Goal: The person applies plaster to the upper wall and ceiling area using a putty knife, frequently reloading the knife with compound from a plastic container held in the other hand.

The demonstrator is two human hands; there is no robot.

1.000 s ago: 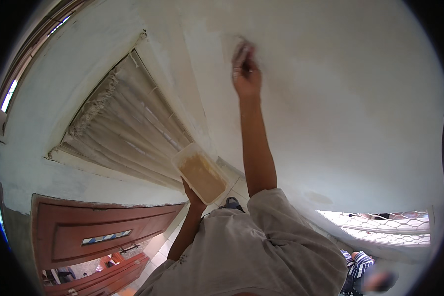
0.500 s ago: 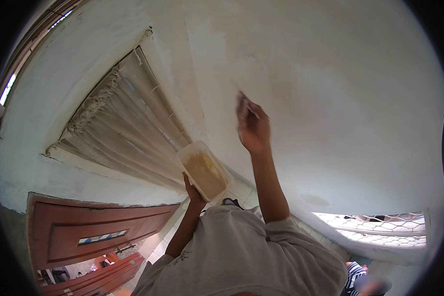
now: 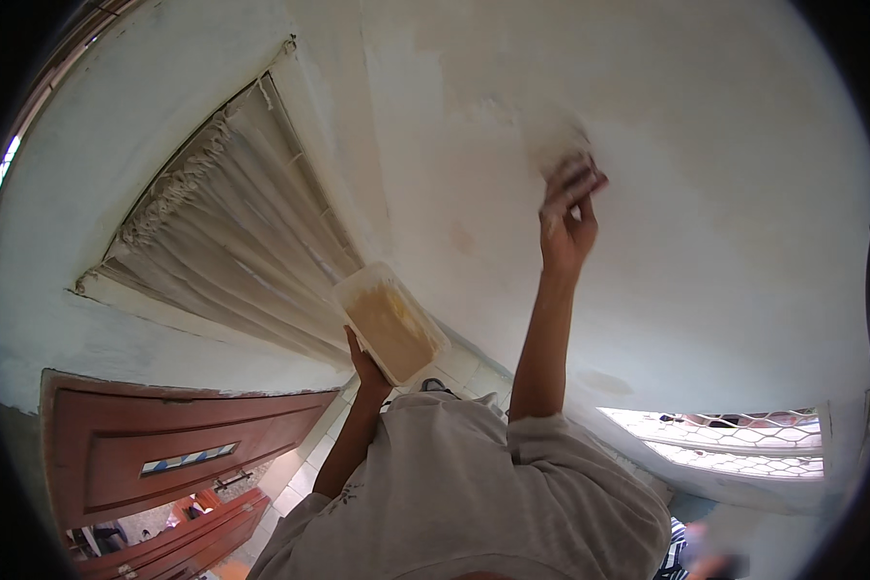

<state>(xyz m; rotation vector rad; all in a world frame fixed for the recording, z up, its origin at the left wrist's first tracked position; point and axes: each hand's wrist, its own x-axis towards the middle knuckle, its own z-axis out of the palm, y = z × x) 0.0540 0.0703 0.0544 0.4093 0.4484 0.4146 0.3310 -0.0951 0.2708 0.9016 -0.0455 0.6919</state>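
Taking the middle of the view as the centre of a clock, the grey-beige shirt (image 3: 483,493) of the person fills six o'clock, nearest of all, with the tip of a dark shoe (image 3: 435,386) just beyond its upper edge. A little off the centre, between seven and eight o'clock, the left hand (image 3: 365,362) holds a whitish plastic tub (image 3: 391,329); one digit lies along the tub's outer wall, and the other fingers are hidden behind it. The tub sits slantwise and contains tan paste (image 3: 396,333), with a yellowish streak towards its one o'clock side. At two o'clock the right hand (image 3: 570,213) is raised before the pale wall (image 3: 706,251), its fingers (image 3: 555,200) bent and drawn close together, blurred; whatever they may grip is too smeared to tell, and so is whether they touch the wall. Tan patches (image 3: 462,242) mark the wall between the hand and the curtain. Pale floor tiles (image 3: 304,478) show at seven to eight o'clock. Farther out, a gathered beige curtain (image 3: 232,227) hangs between nine and ten, a reddish-brown door (image 3: 116,440) stands at eight, and a bright window with a white lattice grille (image 3: 744,440) lies at four. Between four and five, at the lower edge, appears another person's striped garment (image 3: 675,546).
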